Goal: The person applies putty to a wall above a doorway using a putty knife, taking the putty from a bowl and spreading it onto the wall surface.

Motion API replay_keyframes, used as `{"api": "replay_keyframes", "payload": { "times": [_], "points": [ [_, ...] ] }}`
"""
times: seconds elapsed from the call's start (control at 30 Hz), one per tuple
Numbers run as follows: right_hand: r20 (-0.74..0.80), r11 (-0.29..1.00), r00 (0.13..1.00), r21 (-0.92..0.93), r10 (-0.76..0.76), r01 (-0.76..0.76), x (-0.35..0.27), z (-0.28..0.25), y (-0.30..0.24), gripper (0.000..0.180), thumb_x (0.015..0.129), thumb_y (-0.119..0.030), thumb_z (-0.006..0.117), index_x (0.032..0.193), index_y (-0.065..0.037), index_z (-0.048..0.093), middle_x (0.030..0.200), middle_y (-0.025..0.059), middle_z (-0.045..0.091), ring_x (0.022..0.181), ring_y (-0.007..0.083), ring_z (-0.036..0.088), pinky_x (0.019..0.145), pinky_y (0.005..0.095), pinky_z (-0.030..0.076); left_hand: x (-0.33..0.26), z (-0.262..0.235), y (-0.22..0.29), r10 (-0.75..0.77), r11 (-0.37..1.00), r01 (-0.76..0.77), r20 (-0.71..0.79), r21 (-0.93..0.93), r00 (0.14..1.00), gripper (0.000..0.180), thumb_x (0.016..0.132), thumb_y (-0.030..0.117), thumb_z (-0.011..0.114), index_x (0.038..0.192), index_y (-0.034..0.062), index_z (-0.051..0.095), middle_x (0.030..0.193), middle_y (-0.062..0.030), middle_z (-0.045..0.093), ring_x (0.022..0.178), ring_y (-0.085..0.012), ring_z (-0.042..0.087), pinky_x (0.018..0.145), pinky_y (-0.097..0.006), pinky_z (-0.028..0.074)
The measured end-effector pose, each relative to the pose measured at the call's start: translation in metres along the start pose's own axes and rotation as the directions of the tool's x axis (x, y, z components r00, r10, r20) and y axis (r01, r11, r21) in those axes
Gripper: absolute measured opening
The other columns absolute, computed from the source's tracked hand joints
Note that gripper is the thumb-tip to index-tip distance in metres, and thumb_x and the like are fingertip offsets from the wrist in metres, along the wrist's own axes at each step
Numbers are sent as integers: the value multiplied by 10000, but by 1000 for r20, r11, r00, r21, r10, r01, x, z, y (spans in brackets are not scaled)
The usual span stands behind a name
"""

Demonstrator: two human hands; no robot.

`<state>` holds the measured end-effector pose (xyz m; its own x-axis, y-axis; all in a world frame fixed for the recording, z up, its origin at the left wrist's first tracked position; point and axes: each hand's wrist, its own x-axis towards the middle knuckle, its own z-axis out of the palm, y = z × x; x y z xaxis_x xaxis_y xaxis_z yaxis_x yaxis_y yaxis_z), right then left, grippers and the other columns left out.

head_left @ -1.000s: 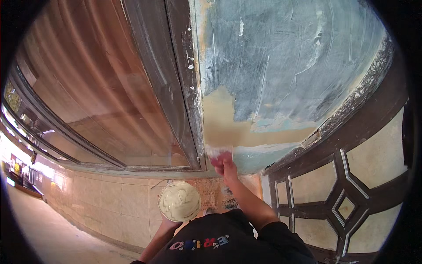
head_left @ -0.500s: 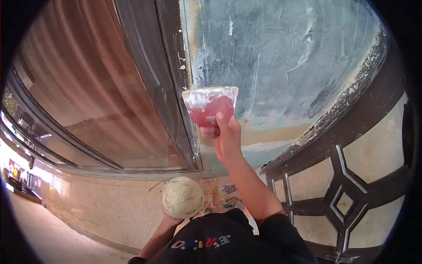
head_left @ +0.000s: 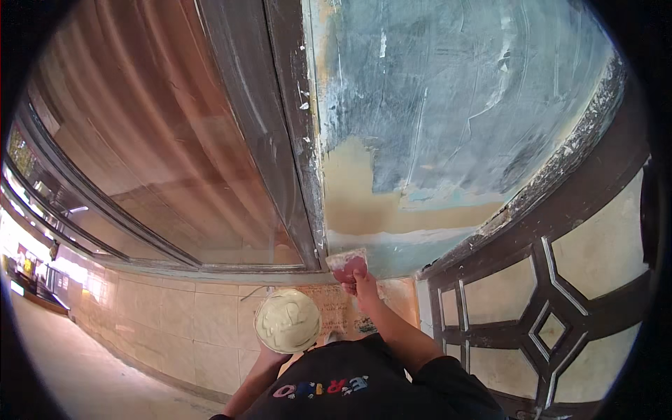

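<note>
My right hand (head_left: pixel 363 283) grips a wide putty knife (head_left: pixel 348 263) with a reddish blade, pressed low against the wall panel (head_left: pixel 448 119) near its bottom edge. The panel is streaked blue-grey with a bare tan patch (head_left: pixel 357 196) just above the blade. My left hand (head_left: pixel 268 353) is mostly hidden under a round pan (head_left: pixel 288 320) heaped with cream-coloured putty, held near my chest.
A dark wooden frame post (head_left: pixel 294 140) runs down left of the panel, with a brown ribbed shutter (head_left: pixel 154 147) beyond it. A dark lattice with pale inset panes (head_left: pixel 546 280) stands on the right. Beige tiled wall (head_left: pixel 175 329) lies below.
My right hand and the putty knife have dropped from the middle of the panel back down to its bottom edge. The pan of putty has stayed in place.
</note>
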<state>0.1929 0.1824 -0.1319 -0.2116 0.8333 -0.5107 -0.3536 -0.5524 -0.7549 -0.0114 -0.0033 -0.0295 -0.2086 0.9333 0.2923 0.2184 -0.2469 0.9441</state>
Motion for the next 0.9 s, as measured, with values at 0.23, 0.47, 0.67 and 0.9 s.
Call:
{"api": "replay_keyframes", "payload": {
  "times": [0.23,0.47,0.67,0.9],
  "points": [
    [181,906,893,177,-413,384,-32,109,-138,183,966,-238,493,1073,-89,501,913,33,615,797,124,617,646,264,517,14,14,25,-292,929,296,51,-223,955,929,581,212,872,1342,53,362,1310,-103,473,1180,-208,492,1008,-379,400],
    [52,908,909,104,-413,407,7,70,-108,202,971,-238,494,1061,-58,515,920,60,605,697,117,605,591,242,513,18,14,20,31,999,-32,41,41,999,935,583,221,869,1344,44,354,1307,-110,479,1170,-204,502,996,-372,414],
    [-2,999,1000,-33,-28,28,34,-18,-11,240,959,-294,517,1091,-94,509,897,41,612,678,129,604,529,239,498,4,7,3,-92,985,97,36,-144,995,904,585,210,862,1327,42,376,1289,-110,495,1160,-195,507,986,-369,419],
    [95,915,914,132,-395,382,-23,71,-129,223,968,-263,494,1118,-99,475,939,42,606,704,135,608,569,240,515,11,8,17,-62,998,61,69,18,996,844,609,264,844,1314,78,419,1295,-89,498,1186,-212,489,1025,-383,376]
  ]
}}
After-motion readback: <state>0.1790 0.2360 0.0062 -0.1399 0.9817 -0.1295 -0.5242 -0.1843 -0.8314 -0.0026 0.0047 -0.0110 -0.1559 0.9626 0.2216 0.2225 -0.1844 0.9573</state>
